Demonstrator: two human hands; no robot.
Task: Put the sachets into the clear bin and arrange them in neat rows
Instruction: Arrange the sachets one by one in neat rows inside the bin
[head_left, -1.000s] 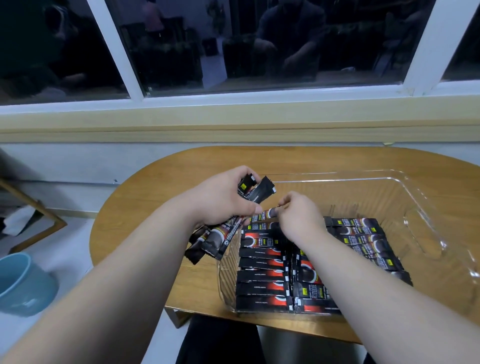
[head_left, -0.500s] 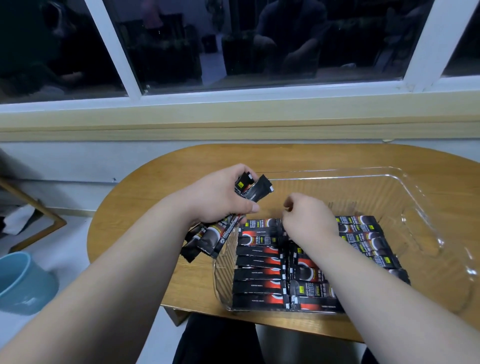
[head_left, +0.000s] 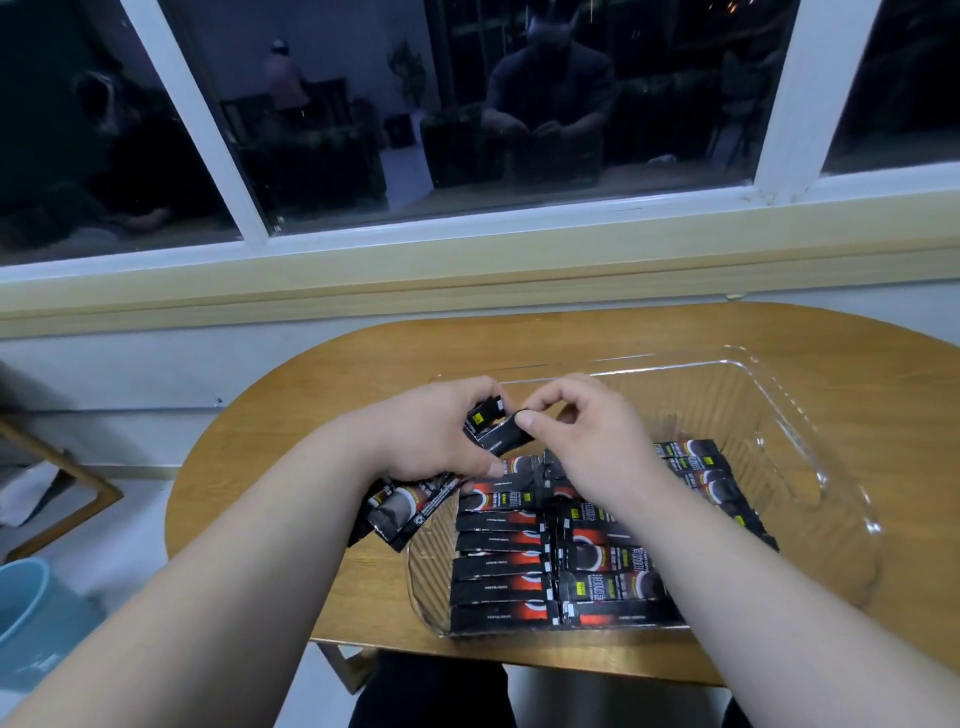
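The head view shows two bare hands over one wooden table (head_left: 291, 431) with rounded ends. One clear bin (head_left: 727, 405) stands on the table, toward its right side.

The left hand (head_left: 431, 436) is closed around a bundle of sachets (head_left: 410, 506), held over the left edge of the bin. At the lower end of the bundle at least three black ends stick out, and at the upper end two ends show. The exact number in the bundle I cannot tell.

The right hand (head_left: 592, 447) pinches a single sachet (head_left: 504, 439) at its upper end, between thumb and forefinger. This sachet is still partly inside the left hand's grip. The other fingers of the right hand are curled.

Inside the bin the sachets lie flat in three columns, side by side:
- The left column (head_left: 501, 566) has about seven sachets, one touching the next. The farthest one is partly hidden under the hands.
- In the middle column (head_left: 610, 587) I count four, and the right forearm covers the others.
- The right column (head_left: 696, 470) shows four or five ends beyond the forearm.

The far part of the bin floor is bare.

On the floor at the left stands one blue bucket (head_left: 23, 597). Behind the table is a window with white frame (head_left: 208, 130) and dark glass.
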